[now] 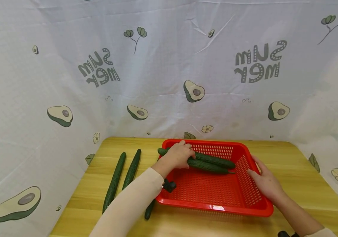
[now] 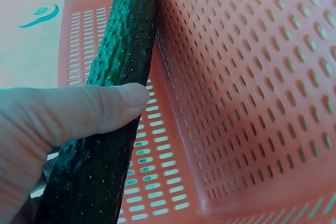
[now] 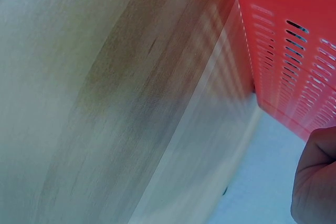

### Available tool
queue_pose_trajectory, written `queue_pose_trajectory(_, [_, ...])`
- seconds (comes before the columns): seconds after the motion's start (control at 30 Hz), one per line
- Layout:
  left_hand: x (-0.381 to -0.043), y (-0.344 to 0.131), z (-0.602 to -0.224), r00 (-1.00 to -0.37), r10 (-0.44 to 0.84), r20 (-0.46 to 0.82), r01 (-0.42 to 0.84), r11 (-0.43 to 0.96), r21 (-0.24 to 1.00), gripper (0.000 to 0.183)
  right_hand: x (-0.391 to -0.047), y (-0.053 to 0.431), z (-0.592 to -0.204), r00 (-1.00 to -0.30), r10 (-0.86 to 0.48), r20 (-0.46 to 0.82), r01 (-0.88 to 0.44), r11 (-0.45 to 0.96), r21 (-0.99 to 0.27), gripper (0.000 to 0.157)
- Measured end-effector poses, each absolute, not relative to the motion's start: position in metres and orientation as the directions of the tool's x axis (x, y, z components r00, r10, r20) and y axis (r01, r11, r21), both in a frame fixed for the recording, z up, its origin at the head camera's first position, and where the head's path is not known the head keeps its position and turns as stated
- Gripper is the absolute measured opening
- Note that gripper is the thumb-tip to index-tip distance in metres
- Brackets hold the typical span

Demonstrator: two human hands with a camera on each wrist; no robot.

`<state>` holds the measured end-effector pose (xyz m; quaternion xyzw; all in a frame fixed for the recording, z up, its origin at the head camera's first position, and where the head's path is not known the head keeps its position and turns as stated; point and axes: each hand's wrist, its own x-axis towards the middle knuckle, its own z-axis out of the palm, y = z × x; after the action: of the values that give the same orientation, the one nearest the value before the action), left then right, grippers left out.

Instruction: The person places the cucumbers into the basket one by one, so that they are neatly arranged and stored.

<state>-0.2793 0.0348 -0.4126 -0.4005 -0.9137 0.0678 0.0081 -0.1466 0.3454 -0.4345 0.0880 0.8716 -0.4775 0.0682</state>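
Head view shows two cucumbers point(image 1: 213, 160) already in the basket point(image 1: 192, 204), three cucumbers point(image 1: 114, 182) remaining on the table point(image 1: 83, 197), left hand point(image 1: 179, 154) gripping one inside, right hand point(image 1: 265, 182) gripping the right rim point(image 1: 257, 167); left wrist shows thumb point(image 2: 100, 107) across it; right wrist crops fingers, grip unclear.

Free room over near floor point(image 1: 207, 191) of red basket point(image 1: 192, 205), cucumbers point(image 1: 209, 166) blocking far side, raised walls point(image 1: 247, 189) around

Basket point(image 1: 198, 206) red; cucumbers point(image 1: 207, 166) dark green; cloth point(image 1: 163, 72) white, avocado-printed; table point(image 1: 81, 200) yellow, wood-grained.
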Motion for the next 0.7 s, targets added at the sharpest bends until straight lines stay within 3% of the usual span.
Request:
queue_pose_trajectory(0.43, [-0.272, 0.029, -0.405, -0.727, 0.687, -0.016, 0.681, 0.717, -0.151, 0.042, -0.147, 0.345, -0.435, -0.980, 0.075, -0.185, 0.197, 0.523, -0.829, 0.072])
queue_pose_trajectory(0.7, [-0.269, 0.013, -0.390, -0.737, 0.674, 0.046, 0.673, 0.739, -0.046, 0.044, -0.147, 0.346, -0.436, -0.980, 0.081, -0.182, 0.196, 0.548, -0.813, 0.072])
